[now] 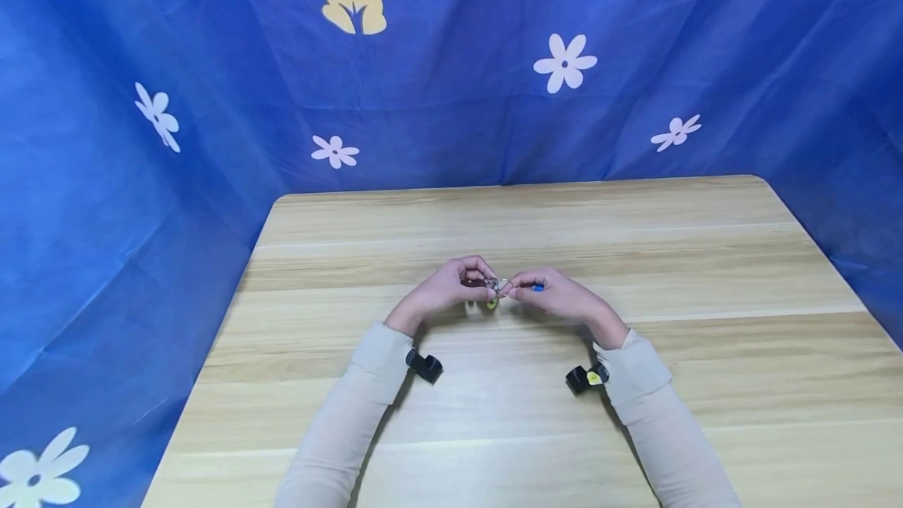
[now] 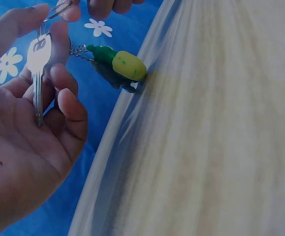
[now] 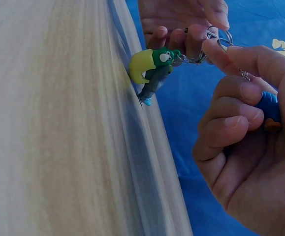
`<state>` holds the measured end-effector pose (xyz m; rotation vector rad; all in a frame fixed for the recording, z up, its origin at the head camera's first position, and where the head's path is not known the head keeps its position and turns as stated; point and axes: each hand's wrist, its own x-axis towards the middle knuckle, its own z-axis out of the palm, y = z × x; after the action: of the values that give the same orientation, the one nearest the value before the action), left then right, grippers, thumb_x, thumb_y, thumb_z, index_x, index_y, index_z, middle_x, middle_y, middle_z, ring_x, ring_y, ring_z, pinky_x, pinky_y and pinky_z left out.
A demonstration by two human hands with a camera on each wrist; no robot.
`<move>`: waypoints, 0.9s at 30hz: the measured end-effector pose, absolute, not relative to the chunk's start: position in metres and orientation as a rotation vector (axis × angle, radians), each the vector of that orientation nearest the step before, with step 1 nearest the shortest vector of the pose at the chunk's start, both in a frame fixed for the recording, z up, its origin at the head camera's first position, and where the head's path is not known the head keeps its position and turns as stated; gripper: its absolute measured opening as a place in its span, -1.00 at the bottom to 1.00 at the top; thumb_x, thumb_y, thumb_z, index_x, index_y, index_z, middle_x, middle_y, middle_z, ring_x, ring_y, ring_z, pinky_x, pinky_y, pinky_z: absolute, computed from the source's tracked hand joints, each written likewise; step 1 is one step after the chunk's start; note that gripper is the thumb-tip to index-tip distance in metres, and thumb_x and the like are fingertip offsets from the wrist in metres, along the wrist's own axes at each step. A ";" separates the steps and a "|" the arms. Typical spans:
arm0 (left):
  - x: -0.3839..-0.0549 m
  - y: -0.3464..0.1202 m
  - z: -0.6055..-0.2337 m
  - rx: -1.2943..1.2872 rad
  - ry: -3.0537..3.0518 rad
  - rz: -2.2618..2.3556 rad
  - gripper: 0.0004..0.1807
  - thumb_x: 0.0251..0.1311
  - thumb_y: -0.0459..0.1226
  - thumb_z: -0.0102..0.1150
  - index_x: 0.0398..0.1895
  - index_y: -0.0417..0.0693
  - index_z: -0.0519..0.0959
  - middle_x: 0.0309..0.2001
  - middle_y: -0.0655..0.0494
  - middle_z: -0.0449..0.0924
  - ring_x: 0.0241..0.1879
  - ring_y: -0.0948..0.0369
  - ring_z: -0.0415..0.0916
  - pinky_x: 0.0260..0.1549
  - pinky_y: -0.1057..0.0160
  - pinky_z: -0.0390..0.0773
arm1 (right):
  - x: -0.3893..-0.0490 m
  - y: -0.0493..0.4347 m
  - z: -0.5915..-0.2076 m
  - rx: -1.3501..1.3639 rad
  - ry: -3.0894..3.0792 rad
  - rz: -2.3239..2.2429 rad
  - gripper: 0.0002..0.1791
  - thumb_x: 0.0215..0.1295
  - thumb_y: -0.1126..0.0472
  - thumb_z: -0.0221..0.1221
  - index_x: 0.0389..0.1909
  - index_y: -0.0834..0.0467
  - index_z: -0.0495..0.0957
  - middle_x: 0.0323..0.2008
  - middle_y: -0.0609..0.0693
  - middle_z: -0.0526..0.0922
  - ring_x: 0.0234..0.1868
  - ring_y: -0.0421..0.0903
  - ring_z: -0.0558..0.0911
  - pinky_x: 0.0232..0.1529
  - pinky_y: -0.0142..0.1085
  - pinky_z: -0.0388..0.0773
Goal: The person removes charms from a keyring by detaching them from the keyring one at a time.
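Note:
Both hands meet over the middle of the table, fingertips close together at a metal key ring [image 2: 58,10]. My left hand [image 1: 451,284] pinches the ring between thumb and finger, and a silver key [image 2: 38,56] hangs from it across that palm. A green and yellow figure charm [image 3: 143,65] dangles by a short chain, beside a grey figure with a light blue foot [image 3: 155,82]. With thumb and forefinger, my right hand [image 1: 557,294] pinches a second ring [image 3: 224,44]. From it a thin chain leads to a blue charm [image 3: 269,105], partly hidden by the curled fingers.
Below the hands spreads a light wood-grain table [image 1: 494,429] with rounded far corners. A blue curtain [image 1: 437,100] with white and yellow printed flowers hangs behind and at the sides. Black wrist cameras [image 1: 426,367] sit at both sleeve cuffs.

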<state>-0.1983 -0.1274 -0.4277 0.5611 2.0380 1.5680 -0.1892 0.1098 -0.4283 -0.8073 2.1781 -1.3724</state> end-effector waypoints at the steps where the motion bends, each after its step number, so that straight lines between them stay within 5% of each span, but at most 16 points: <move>1: -0.198 -0.127 -0.428 0.563 2.046 1.559 -0.72 0.12 -0.38 0.27 -0.10 -0.26 0.50 -0.28 0.08 0.67 -0.31 0.27 0.60 -0.18 0.32 0.58 | -0.189 0.110 -0.428 -0.811 2.179 -1.376 -0.74 0.42 0.19 0.03 -0.06 0.17 0.64 -0.09 0.16 0.68 -0.47 -0.25 0.40 -0.37 -0.39 0.41; 7: -0.199 -0.127 -0.429 0.570 2.079 1.537 -0.72 0.14 -0.36 0.25 -0.08 -0.25 0.51 -0.30 0.12 0.62 -0.33 0.24 0.54 -0.29 0.27 0.57 | -0.189 0.109 -0.427 -0.788 2.179 -1.390 -0.74 0.43 0.18 0.03 -0.06 0.15 0.64 -0.24 0.22 0.64 -0.68 -0.27 0.25 -0.65 -0.42 0.27; 21: -0.197 -0.126 -0.431 0.586 2.202 1.494 -0.69 0.17 -0.28 0.26 -0.02 -0.18 0.58 0.09 -0.06 0.53 -0.02 0.13 0.52 0.08 0.17 0.47 | -0.188 0.110 -0.430 -0.722 2.154 -1.413 -0.71 0.44 0.17 0.01 -0.02 0.21 0.62 -0.13 0.23 0.63 -0.72 -0.28 0.24 -0.70 -0.43 0.24; 27: -0.198 -0.124 -0.432 0.560 2.087 1.571 -0.70 0.22 -0.33 0.19 0.00 -0.25 0.52 -0.04 -0.15 0.62 -0.07 0.06 0.61 0.03 0.20 0.56 | -0.188 0.112 -0.428 -0.728 2.123 -1.437 -0.70 0.45 0.20 -0.01 0.00 0.25 0.59 -0.19 0.30 0.60 -0.77 -0.29 0.21 -0.74 -0.43 0.22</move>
<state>-0.1977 -0.1235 -0.4319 0.5595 2.0872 1.5714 -0.1878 0.1116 -0.4277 -0.7280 2.1233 -1.4375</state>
